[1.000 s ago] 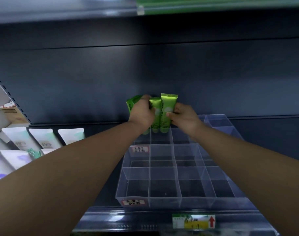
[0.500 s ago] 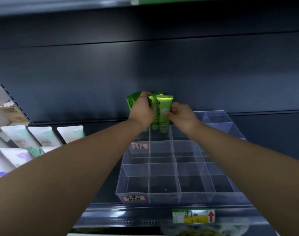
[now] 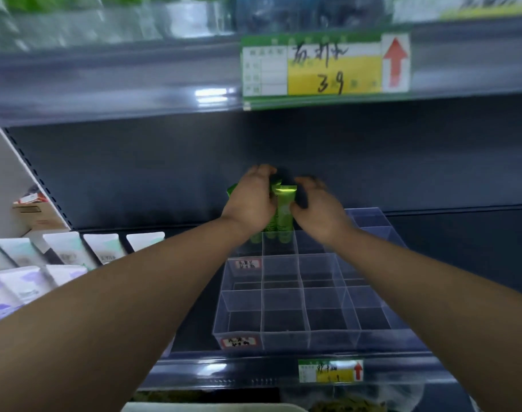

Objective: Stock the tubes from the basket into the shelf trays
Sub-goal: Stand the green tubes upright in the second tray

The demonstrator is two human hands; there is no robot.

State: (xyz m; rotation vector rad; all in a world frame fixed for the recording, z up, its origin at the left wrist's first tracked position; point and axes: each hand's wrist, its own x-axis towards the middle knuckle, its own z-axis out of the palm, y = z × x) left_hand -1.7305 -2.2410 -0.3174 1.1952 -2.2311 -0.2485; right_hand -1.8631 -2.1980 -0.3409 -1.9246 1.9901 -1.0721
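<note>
Head view, look: the right hand (image 3: 319, 215) has just let go, fingers spread beside the green tubes (image 3: 284, 209) at centre frame.

— And the left hand (image 3: 249, 203) still covers them; its grip I cannot tell. Tubes stand upright in the clear tray (image 3: 313, 337), back row. Plenty left to fill.

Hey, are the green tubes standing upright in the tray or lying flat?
Upright. The green tubes stand caps down, crimped ends up, in the rear clear tray's back row, with the left hand holding them.
</note>
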